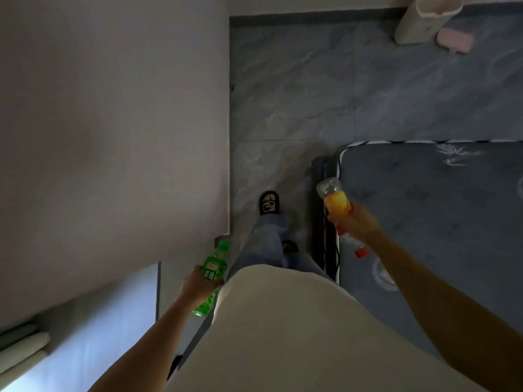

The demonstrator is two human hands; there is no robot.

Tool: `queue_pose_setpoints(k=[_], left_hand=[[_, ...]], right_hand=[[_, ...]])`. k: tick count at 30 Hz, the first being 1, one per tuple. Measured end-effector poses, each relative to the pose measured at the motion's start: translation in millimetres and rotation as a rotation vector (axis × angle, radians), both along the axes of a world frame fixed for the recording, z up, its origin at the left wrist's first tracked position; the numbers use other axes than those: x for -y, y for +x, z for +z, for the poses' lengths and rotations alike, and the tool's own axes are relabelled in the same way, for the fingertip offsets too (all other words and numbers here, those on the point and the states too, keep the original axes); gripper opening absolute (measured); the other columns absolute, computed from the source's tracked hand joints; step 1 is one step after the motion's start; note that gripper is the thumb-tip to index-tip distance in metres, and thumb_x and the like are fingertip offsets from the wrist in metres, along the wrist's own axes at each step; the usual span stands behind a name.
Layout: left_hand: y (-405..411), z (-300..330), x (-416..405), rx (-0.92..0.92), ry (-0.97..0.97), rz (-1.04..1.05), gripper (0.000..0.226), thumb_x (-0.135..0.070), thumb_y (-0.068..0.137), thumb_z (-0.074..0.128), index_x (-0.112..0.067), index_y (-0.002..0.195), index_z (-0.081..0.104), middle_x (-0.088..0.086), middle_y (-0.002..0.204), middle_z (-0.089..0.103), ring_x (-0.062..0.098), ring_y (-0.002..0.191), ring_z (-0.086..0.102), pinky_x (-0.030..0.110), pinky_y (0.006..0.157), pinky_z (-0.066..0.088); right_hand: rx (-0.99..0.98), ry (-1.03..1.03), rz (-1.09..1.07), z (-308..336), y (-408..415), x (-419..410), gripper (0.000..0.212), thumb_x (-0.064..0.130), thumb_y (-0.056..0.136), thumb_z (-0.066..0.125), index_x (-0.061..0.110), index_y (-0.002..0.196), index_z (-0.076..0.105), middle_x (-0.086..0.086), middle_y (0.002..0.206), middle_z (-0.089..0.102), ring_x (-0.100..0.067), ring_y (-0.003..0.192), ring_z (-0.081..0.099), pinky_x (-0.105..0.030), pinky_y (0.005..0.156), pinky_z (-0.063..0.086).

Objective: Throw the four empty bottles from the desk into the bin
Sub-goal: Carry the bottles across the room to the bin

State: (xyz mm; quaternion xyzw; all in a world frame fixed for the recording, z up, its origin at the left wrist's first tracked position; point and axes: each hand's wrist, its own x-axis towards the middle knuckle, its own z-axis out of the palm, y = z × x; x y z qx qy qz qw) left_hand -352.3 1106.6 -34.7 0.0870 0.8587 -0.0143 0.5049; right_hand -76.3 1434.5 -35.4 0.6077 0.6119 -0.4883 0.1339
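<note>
L hand: at 7 o'clock in view, fingers wrapped round green bottle, cap end pointing up-frame toward 12, base toward 6.
Green bottle: green cap, green label w/ white characters; held off the floor, just beside white wall edge.
R hand: at 4 o'clock, fingers closed on two bottles at once.
Orange-label bottle: clear, base pointing toward 11, sticks out above R hand.
Red-cap bottle: clear, cap pointing toward 6, hangs below R hand; partly hidden by fingers.
Fourth bottle: can't tell where.
Mattress: blue-grey, patterned, fills 3–5 o'clock; R hand over its near-left corner.
Floor: grey marbled tile, centre to 1 o'clock.
Feet: black slipper at centre, second foot just below it, mostly hidden by jeans leg.
Torso: pale shirt fills 6 o'clock.
White container: at 1 o'clock on floor, top cropped; pink item touching its R side. Bin or not: can't tell.
</note>
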Motion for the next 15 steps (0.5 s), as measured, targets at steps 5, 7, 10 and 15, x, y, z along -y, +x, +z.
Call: queue_pose_setpoints(k=[5,7,10,15], left_hand=[[-46.5,-0.1,-82.1,0.007,0.003,0.068,0.073,-0.041,0.082,0.081,-0.007,0.136,0.047,0.022,0.130,0.062,0.038,0.113,0.064,0.033,0.083,0.047],[-66.3,2.8,-125.8,0.003,0.021,0.041,0.073,-0.041,0.079,0.082,-0.007,0.134,0.048,0.022,0.129,0.063,0.037,0.114,0.064,0.032,0.084,0.047],[-91.8,7.7,-201.0,0.024,0.079,-0.043,0.071,-0.039,0.080,0.082,-0.007,0.134,0.048,0.020,0.128,0.064,0.035,0.112,0.065,0.037,0.091,0.053],[-120.0,14.8,-337.3,0.076,0.217,-0.223,0.073,-0.050,0.080,0.077,-0.010,0.134,0.047,0.016,0.125,0.065,0.033,0.108,0.066,0.040,0.087,0.055]], right_hand=[[0.042,0.019,-0.002,3.2,-35.2,-58.0,0.023,0.041,0.081,0.075,0.022,0.075,0.063,0.005,0.065,0.065,-0.010,0.061,0.061,-0.026,0.056,0.041],[0.085,0.006,-0.021,4.6,-41.9,-75.7,0.023,0.038,0.083,0.075,0.024,0.072,0.061,0.002,0.068,0.065,-0.017,0.064,0.062,-0.030,0.062,0.045],[0.119,-0.055,-0.070,3.3,-41.4,-94.9,0.023,0.031,0.086,0.074,0.014,0.073,0.066,-0.008,0.067,0.068,-0.026,0.066,0.068,-0.030,0.063,0.049],[0.196,-0.132,-0.217,-0.6,-24.2,-117.2,0.028,0.034,0.089,0.071,0.007,0.083,0.070,-0.013,0.072,0.072,-0.025,0.066,0.070,-0.028,0.065,0.054]])
